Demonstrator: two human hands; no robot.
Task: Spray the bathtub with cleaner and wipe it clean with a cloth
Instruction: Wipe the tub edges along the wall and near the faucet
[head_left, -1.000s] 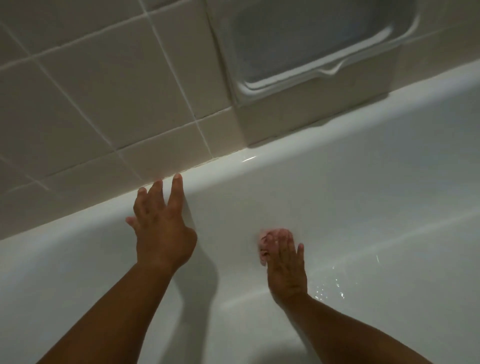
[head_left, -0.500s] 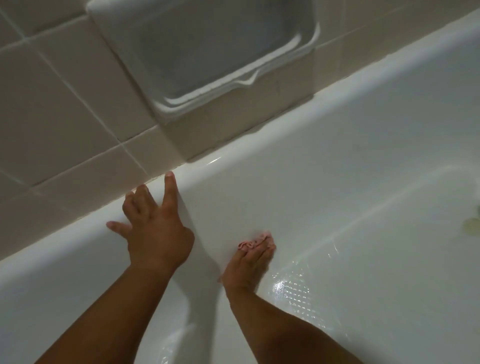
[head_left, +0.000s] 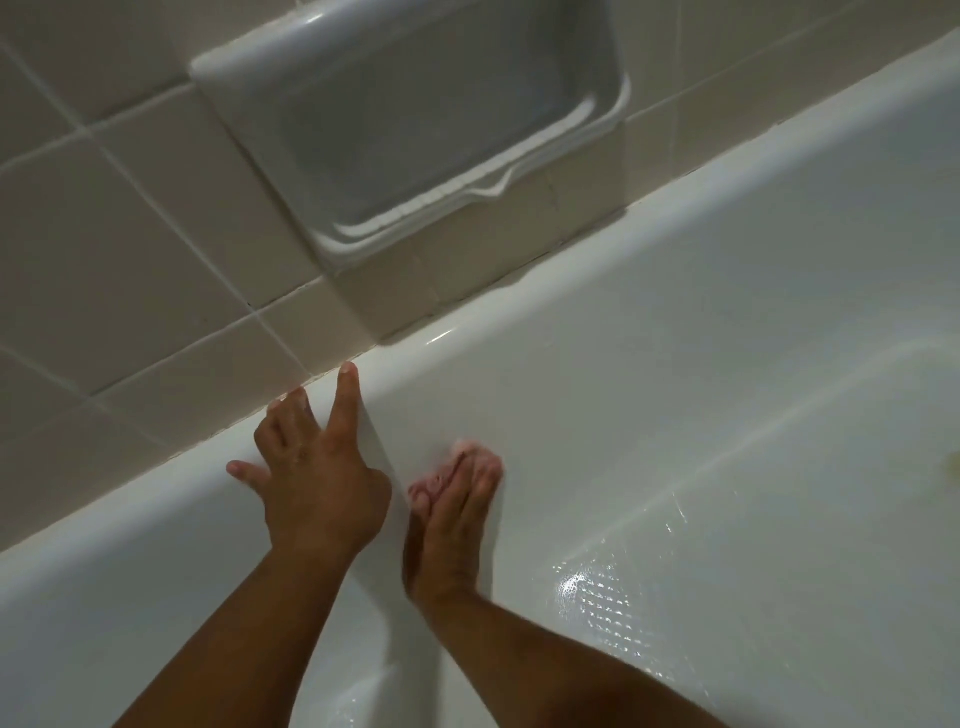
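Bathtub (head_left: 727, 338): I saw white sides and a wet floor on the right.
Tiled wall (head_left: 130, 218): far left, holding a soap dish (head_left: 415, 119).
Left hand (head_left: 317, 467): fingers splayed, released, flat on the far rim.
Right hand (head_left: 452, 512): straight fingers pressed the cloth.
Cloth (head_left: 464, 450): pink, against the tub's far inner wall.

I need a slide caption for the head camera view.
Left hand braced on the bathtub rim; right hand pressing a pink cloth against the inner wall, below a soap dish.
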